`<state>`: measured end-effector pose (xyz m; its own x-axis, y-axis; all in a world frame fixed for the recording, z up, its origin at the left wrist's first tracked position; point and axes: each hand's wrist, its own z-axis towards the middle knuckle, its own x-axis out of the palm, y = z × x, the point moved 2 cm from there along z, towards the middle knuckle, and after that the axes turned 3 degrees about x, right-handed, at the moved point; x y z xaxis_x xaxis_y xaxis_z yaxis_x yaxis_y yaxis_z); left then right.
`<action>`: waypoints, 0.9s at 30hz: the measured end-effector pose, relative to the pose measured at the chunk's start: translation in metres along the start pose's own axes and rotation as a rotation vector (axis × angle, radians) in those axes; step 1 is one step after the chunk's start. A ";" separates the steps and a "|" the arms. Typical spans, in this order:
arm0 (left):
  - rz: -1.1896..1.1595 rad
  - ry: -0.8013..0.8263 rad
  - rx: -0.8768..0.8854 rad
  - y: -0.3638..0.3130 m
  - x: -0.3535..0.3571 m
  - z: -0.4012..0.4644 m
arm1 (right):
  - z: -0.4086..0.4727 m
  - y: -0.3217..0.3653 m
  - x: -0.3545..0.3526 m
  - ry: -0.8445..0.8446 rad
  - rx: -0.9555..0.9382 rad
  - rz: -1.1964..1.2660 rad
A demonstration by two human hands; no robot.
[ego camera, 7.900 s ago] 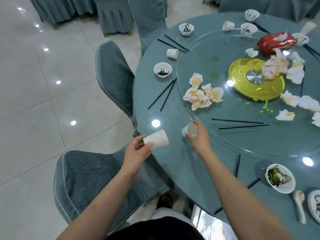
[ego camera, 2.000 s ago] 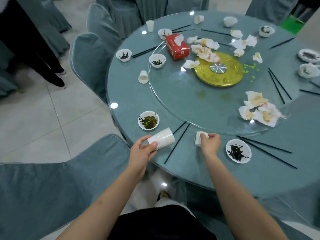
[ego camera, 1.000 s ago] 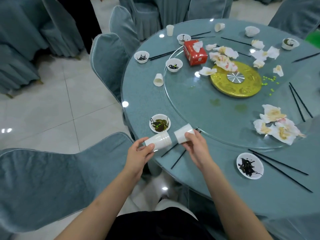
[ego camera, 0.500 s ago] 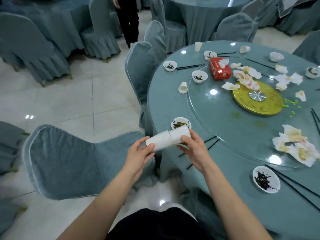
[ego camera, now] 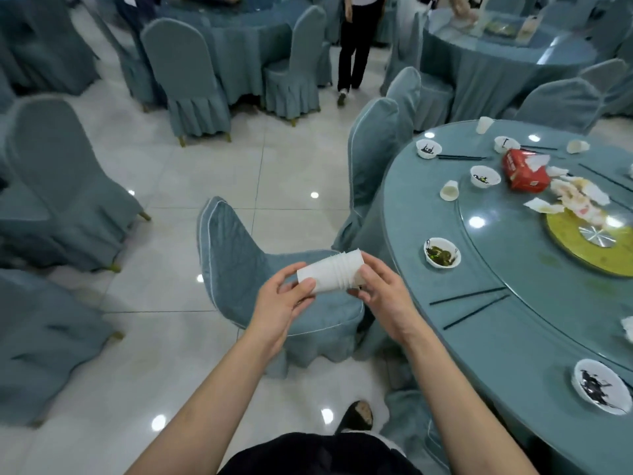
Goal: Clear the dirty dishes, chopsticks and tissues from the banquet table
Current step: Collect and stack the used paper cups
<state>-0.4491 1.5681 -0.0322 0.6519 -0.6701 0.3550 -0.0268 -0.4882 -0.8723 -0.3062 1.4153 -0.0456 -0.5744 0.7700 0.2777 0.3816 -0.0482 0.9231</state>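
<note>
A stack of white paper cups [ego camera: 330,271] lies sideways in both my hands, out over a chair to the left of the round banquet table [ego camera: 486,337]. My left hand [ego camera: 284,299] grips the stack's base end and my right hand [ego camera: 380,293] holds its rim end. On the table sit small white bowls with dark leftovers [ego camera: 442,252], [ego camera: 601,385], [ego camera: 485,176], [ego camera: 428,148], loose cups [ego camera: 449,190], [ego camera: 484,125], black chopsticks [ego camera: 471,301], a red tissue box [ego camera: 524,169] and crumpled stained tissues [ego camera: 572,197].
A glass turntable with a yellow centre plate [ego camera: 582,245] covers the table's middle. Covered chairs [ego camera: 260,279], [ego camera: 373,156] stand against the table's left side. Other tables and chairs fill the hall. A person in dark trousers [ego camera: 356,42] walks at the back.
My right hand pushed the picked-up cup fully onto the stack. Both hands and the stack have swung left, away from the table and over the chair.
</note>
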 end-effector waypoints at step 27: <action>0.022 -0.332 0.170 -0.127 -0.291 0.019 | 0.129 -0.072 0.321 0.538 0.153 -0.160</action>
<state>-0.6214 1.8356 -0.0309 0.8636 -0.4478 0.2316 0.0646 -0.3574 -0.9317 -0.4248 1.7486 -0.0576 -0.9053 0.3269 0.2712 0.3373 0.1654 0.9267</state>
